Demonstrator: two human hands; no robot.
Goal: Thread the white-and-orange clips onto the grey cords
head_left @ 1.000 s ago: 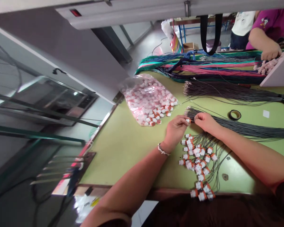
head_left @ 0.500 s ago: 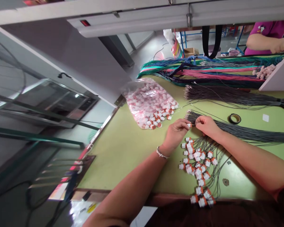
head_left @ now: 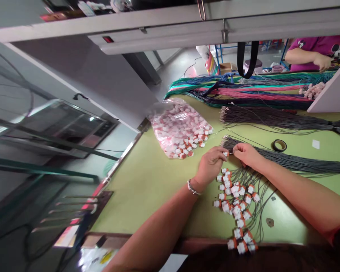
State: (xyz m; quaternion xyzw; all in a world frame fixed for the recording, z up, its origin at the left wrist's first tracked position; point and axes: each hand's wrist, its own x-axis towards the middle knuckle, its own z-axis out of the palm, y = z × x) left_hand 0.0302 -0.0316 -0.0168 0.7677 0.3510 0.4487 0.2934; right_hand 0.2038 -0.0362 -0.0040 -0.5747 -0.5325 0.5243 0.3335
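Note:
Between the fingertips of my left hand (head_left: 211,164) is a small white and orange connector (head_left: 226,153), pinched at its sides. Close by on the right, my right hand (head_left: 247,154) is closed in a pinch on a thin dark wire whose end points at the connector. Just behind both hands lies a bundle of dark grey wires (head_left: 297,161), its metal-tipped ends to the left. Below the hands, several white and orange connectors (head_left: 236,189) with wires attached lie in a loose pile reaching the table's front edge.
A clear plastic bag (head_left: 178,124) of connectors lies open at the left. Behind are a second dark wire bundle (head_left: 272,117), a roll of black tape (head_left: 279,145) and long coloured wires (head_left: 243,90). Across the table, a person in a purple shirt (head_left: 314,53) works. A light bar (head_left: 164,36) crosses overhead.
The camera view has tilted slightly, so the scene sits a little lower. Both hands keep their pinches, with connector and wire close together. The co-worker's arm has shifted left.

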